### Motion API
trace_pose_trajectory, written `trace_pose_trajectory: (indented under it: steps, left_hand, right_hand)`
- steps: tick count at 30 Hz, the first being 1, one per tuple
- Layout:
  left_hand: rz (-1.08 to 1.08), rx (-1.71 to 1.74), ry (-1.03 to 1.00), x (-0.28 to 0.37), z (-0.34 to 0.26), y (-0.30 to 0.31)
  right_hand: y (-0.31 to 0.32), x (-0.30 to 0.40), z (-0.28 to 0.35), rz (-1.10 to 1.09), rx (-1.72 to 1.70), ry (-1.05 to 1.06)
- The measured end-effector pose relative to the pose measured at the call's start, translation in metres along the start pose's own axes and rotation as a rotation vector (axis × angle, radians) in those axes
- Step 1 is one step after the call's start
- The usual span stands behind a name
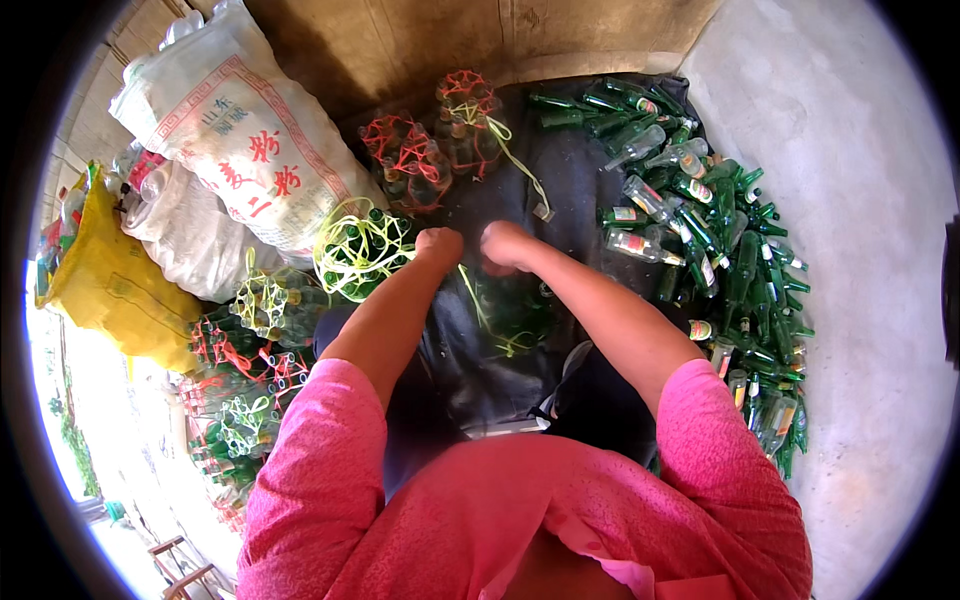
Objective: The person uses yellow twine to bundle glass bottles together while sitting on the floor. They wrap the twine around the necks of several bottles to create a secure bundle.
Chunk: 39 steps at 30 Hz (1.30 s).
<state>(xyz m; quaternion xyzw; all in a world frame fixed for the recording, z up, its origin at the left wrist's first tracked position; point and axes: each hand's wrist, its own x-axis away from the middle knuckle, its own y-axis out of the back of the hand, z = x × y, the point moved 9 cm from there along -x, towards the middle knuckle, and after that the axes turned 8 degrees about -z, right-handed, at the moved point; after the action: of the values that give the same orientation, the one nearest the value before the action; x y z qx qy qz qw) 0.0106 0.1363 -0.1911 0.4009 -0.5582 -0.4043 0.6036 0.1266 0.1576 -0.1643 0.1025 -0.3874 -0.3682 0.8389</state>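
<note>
Both my hands are close together above the dark sheet [540,210], fingers curled inward. My left hand [441,246] is just right of a bundle of green glass bottles wrapped in yellow-green twine [358,253]. A loose strand of yellow-green twine [474,296] runs down from beside it. My right hand [506,246] is blurred and slightly apart from the left. Below it, several green bottles [517,304] show as a blur between my knees. Neither palm faces the camera, so whatever the fingers hold is hidden.
Loose green and clear bottles [720,225] pile along the pale wall [847,247]. Red-tied bottle bundles [409,161] stand ahead, by a cardboard panel [480,34]. Stuffed white sacks [240,135], a yellow bag [120,285] and more tied bundles [247,420] crowd the left.
</note>
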Motion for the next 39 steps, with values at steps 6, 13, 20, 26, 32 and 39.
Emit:
trace_pose_trajectory:
  steps: [6,13,20,26,32,39]
  left_hand:
    - [0.002,-0.001,-0.001,-0.011,-0.015,-0.010]
    - [0.002,-0.031,0.025,0.006,0.000,-0.009]
    - [-0.018,0.219,0.235,-0.009,0.001,0.013]
    - [0.214,0.204,0.183,-0.051,-0.024,-0.009]
    - [0.185,0.246,0.103,-0.077,-0.042,-0.011]
    - [-0.039,0.418,-0.050,-0.076,-0.058,0.016]
  right_hand:
    - [0.004,0.013,0.010,0.104,-0.141,0.006]
    - [0.015,0.040,0.019,0.167,0.019,0.053]
    - [0.037,0.035,0.013,-0.008,-0.097,-0.030]
    - [0.047,0.016,0.012,-0.279,0.520,0.280]
    - [0.042,0.012,-0.018,-0.141,-0.121,-0.052]
    - [0.024,-0.005,-0.043,-0.033,-0.680,-0.236]
